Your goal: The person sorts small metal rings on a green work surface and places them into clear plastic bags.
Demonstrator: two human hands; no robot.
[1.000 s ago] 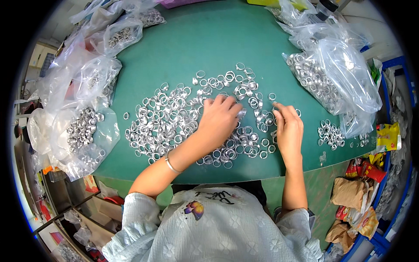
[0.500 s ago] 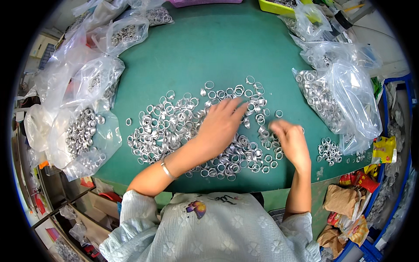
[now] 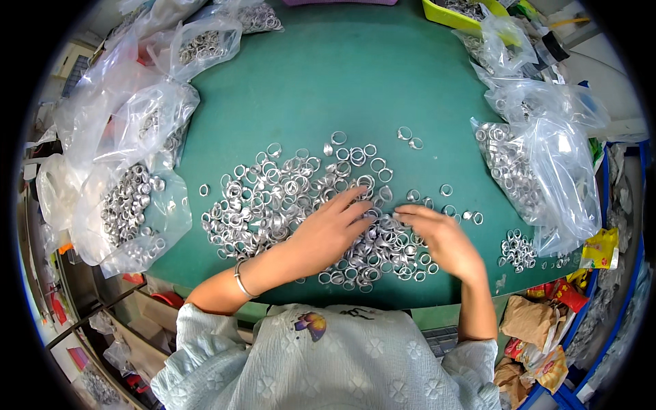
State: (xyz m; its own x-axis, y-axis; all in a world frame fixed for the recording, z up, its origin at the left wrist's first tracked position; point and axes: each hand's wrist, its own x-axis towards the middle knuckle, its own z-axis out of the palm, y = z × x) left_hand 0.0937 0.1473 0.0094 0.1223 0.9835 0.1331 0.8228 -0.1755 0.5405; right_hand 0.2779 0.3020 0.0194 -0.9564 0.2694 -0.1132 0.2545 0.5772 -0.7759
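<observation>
A wide pile of silver-coloured metal rings (image 3: pixel 254 208) is spread on the green tabletop (image 3: pixel 321 82) in front of me. My left hand (image 3: pixel 329 231) lies over the middle of the pile, fingers apart and touching rings. From the right, my right hand (image 3: pixel 445 240) reaches to the pile's right part with its fingers stretched out over the rings; its thumb is hard to see. Neither hand visibly grips a ring. Some rings lie loose, such as a pair (image 3: pixel 410 137) beyond the pile and a few (image 3: pixel 472 216) beside my right hand.
Clear plastic bags of rings line the left edge (image 3: pixel 130 205) and the right edge (image 3: pixel 509 160) of the table. Near the right bag sits a small separate heap of rings (image 3: pixel 517 250). A yellow-green basket (image 3: pixel 451 16) stands at the far right, a purple tray (image 3: pixel 339 2) at the far edge.
My left hand has slid nearer to me. My right hand has come down and left onto the pile's right part. Rings at the pile's far right side have been drawn toward me.
</observation>
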